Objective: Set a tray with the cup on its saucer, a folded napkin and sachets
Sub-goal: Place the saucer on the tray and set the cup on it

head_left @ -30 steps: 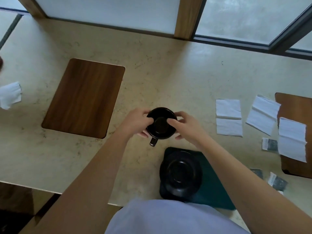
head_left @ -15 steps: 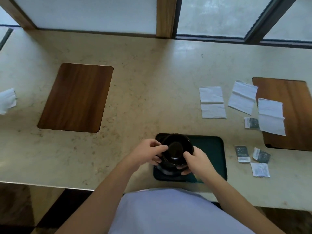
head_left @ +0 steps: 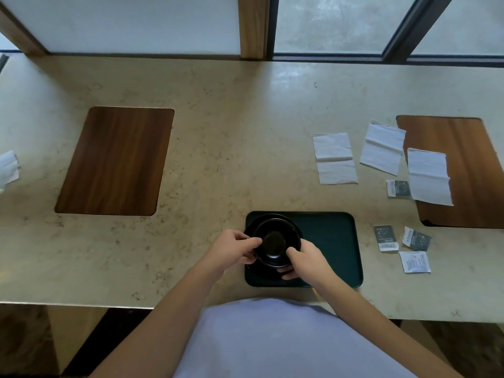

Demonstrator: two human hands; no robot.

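A black cup (head_left: 275, 242) stands on a black saucer (head_left: 259, 220) at the left end of the dark green tray (head_left: 332, 241), near the counter's front edge. My left hand (head_left: 231, 249) grips the cup's left side and my right hand (head_left: 305, 259) grips its right side. Both hands hide the saucer's near rim. Three white napkins lie unfolded to the right: one (head_left: 334, 158), a second (head_left: 381, 147), a third (head_left: 429, 175). Several sachets lie beside the tray, among them a dark one (head_left: 385, 237) and a white one (head_left: 414, 261).
A wooden inlay (head_left: 114, 160) sits in the beige counter at the left, another (head_left: 461, 165) at the right under one napkin. A crumpled white napkin (head_left: 8, 166) lies at the far left edge. Window frames run along the back.
Both hands have carried the cup from the bare counter back toward me and down onto the saucer on the tray. They still hold it.
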